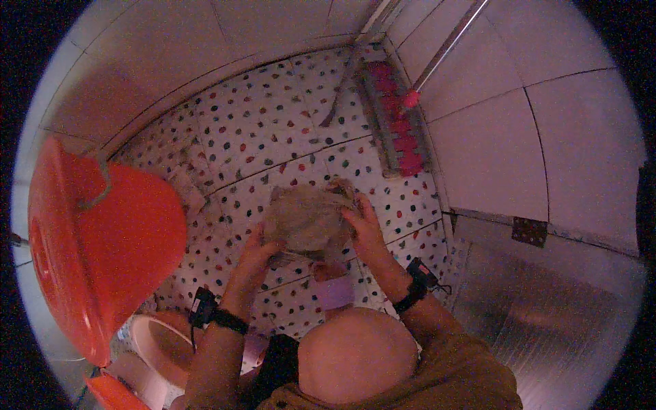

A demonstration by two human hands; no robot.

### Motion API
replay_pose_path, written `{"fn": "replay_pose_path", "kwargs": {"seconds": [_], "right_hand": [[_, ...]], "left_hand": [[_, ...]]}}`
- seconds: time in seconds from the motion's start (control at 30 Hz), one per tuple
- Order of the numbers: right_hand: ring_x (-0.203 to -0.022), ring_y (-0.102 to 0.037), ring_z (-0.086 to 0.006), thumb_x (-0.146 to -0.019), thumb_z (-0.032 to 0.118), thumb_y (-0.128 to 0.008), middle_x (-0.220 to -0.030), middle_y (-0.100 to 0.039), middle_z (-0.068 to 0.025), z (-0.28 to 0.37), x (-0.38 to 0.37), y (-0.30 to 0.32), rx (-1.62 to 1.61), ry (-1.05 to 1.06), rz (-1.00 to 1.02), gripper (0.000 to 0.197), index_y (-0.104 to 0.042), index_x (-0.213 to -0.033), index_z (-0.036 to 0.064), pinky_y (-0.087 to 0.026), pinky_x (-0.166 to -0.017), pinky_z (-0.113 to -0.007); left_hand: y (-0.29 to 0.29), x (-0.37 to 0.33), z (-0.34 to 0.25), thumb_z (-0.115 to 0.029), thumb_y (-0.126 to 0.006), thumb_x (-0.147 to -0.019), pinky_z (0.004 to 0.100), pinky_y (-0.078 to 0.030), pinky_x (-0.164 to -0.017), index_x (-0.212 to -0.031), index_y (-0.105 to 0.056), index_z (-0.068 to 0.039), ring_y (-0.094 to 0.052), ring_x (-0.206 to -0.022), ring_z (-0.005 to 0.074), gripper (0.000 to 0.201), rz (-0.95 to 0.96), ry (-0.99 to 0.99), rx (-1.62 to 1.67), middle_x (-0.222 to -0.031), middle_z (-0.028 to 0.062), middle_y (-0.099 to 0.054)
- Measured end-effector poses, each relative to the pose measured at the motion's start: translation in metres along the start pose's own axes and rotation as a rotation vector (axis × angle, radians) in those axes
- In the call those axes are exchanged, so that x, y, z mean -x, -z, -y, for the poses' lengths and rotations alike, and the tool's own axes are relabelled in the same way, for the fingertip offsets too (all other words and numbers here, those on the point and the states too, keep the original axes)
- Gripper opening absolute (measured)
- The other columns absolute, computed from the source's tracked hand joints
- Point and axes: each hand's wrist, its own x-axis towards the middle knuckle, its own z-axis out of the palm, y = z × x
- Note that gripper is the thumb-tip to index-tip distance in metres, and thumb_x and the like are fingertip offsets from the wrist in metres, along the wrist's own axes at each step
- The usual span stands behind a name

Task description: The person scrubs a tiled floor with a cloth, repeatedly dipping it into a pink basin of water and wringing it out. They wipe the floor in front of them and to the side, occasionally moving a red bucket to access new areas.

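A crumpled greyish-brown cloth is bunched up between my two hands, over the speckled tile floor. At its left edge my left hand closes on the fabric, thumb on top. Gripping the right edge is my right hand, with its thumb and fingers pressed on the folds. The fingers under the cloth are hidden. Just below the bundle my foot shows in a purple slipper.
A large red-orange lidded bucket with a handle stands at the left. Below it sits a pinkish basin. A pink-and-grey flat mop leans by the right wall. A ribbed panel lies at lower right.
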Motion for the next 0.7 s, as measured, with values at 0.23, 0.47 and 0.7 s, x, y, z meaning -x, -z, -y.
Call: {"fn": "replay_pose_path", "kwargs": {"seconds": [0.23, 0.47, 0.7], "right_hand": [[-0.113, -0.062, -0.0239, -0.097, 0.014, -0.067, -0.128, -0.064, -0.0128, 0.009, -0.008, 0.066, 0.12, 0.146, -0.438, 0.052, -0.049, -0.143, -0.0003, -0.051, -0.096, -0.037], [-0.122, -0.057, -0.0295, -0.094, 0.02, -0.072, -0.133, -0.059, -0.0186, 0.031, -0.096, 0.179, 0.732, 0.367, -0.548, 0.049, -0.056, -0.135, -0.0017, -0.047, -0.102, -0.042], [-0.133, -0.051, -0.0415, -0.09, 0.03, -0.075, -0.144, -0.053, -0.0265, -0.014, -0.122, 0.202, 1.256, 0.49, -0.61, 0.066, -0.051, -0.141, -0.0047, -0.039, -0.113, -0.048]], "left_hand": [[-0.07, -0.024, 0.021, -0.013, -0.066, -0.098, 0.0383, -0.045, -0.107, -0.146, -0.049, -0.005, -0.055, -0.128, 0.0215, 0.052, 0.445, -0.09, -0.044, -0.14, 0.0082, -0.06], [-0.124, -0.041, 0.079, -0.016, -0.06, -0.102, 0.0345, -0.047, -0.101, -0.14, -0.053, -0.012, -0.057, -0.124, 0.0185, 0.038, 0.573, 0.042, -0.176, -0.132, 0.0067, -0.063], [-0.053, -0.02, 0.064, -0.021, -0.062, -0.101, 0.0333, -0.051, -0.097, -0.14, -0.052, -0.007, -0.064, -0.112, 0.0214, 0.042, 0.323, 0.198, -0.158, -0.13, 0.0117, -0.063]]}}
